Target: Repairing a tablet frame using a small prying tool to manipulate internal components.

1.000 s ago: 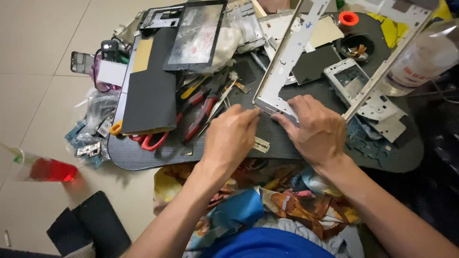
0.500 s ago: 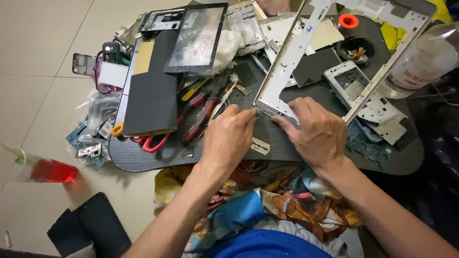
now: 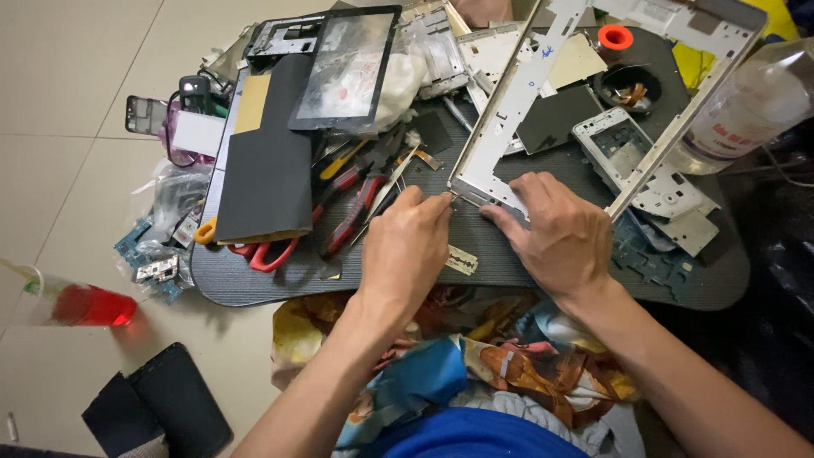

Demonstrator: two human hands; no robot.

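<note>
**Hands work the near corner of a white frame**

Since a moment ago the dark work mat (image 3: 593,280) and its clutter have kept their places, while both hands have stayed at the frame's near corner. The large white metal frame (image 3: 517,102) lies tilted across the mat. The right hand (image 3: 555,233) presses down on its corner, clasping it. The left hand (image 3: 407,242) pinches something thin at that corner; what, I cannot tell. A razor blade (image 3: 462,260) lies just below.
</note>
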